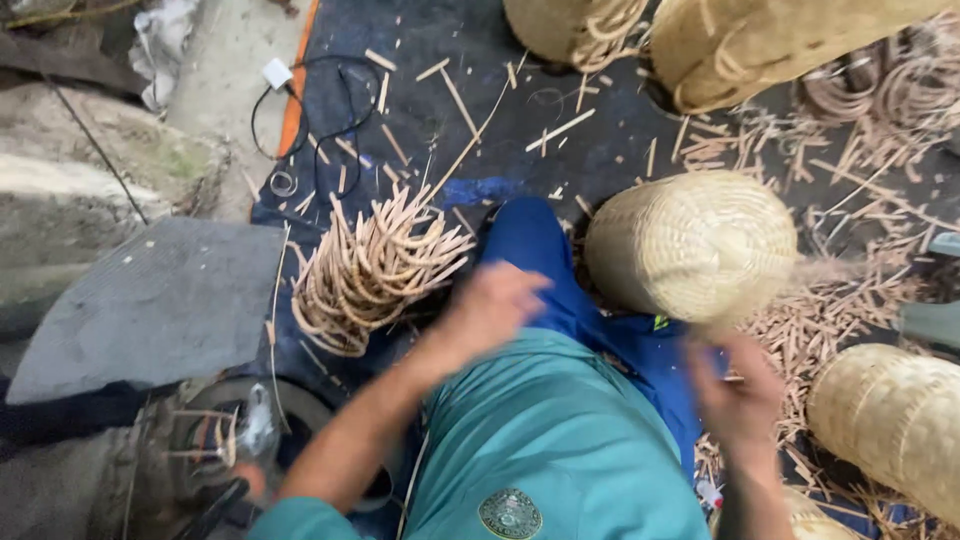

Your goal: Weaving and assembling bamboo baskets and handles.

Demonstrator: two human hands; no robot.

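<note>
Blurred left hand (490,305) near cane bundle (365,270); right hand (742,395) under woven basket (692,245).
</note>
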